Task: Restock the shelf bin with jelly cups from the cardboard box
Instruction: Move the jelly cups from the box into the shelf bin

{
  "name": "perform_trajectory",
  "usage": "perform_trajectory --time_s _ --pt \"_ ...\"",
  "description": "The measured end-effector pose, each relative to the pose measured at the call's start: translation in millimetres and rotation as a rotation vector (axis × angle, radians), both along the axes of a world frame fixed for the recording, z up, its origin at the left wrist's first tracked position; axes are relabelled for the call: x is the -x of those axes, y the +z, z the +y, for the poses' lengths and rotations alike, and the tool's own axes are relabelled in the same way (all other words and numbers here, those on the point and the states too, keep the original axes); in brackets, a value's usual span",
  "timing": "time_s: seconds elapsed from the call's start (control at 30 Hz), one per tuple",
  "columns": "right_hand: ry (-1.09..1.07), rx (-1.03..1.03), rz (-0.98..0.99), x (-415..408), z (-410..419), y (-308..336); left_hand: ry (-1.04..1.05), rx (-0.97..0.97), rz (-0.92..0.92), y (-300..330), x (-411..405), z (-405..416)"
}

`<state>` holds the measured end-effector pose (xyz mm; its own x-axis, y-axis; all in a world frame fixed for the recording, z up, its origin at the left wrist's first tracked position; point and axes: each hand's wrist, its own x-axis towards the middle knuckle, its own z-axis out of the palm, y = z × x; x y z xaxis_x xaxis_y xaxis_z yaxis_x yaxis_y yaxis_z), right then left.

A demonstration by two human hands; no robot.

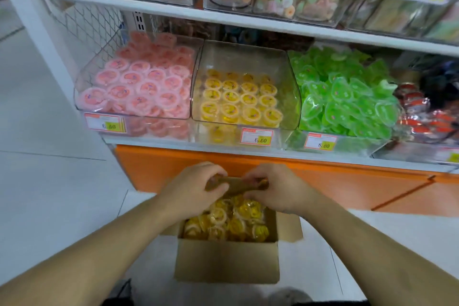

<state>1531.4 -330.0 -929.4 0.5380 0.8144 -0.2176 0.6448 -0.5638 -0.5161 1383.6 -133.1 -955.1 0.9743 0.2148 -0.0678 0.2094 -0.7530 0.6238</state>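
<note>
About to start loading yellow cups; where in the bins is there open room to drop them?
The yellow bin has room: bare along its right wall and back, above the low cups. The pink bin and green bin are heaped full. Both hands, left hand and right hand, grip the box flap.

We see a cardboard box [227, 262] on the floor [49, 181] in front of a shelf [173, 145]. Jelly cups [228, 225] lie inside it. Both hands, L [192, 187] & R [275, 190], hold its far flap. Above, on the shelf, 3 bins sit side by side: the shelf bin [244, 87] in the middle, w/ a bin at left [136, 82] & one at right [345, 97].
</note>
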Motion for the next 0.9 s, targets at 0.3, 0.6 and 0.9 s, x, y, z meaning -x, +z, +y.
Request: perform_trajectory --time_s 0.3,0.6,0.9 --pt "-0.068 0.238 0.212 -0.4 0.2 -107.5 0.134 0.175 0.242 -108.6 -1.6 2.9" --pt "-0.050 0.367 0.163 -8.3 8.3 -193.6 0.028 0.103 0.440 -198.9 -30.8 -12.1" --pt "-0.029 0.438 0.268 -11.3 15.6 -185.8 0.026 0.085 0.340 -223.1 -38.0 -12.1"
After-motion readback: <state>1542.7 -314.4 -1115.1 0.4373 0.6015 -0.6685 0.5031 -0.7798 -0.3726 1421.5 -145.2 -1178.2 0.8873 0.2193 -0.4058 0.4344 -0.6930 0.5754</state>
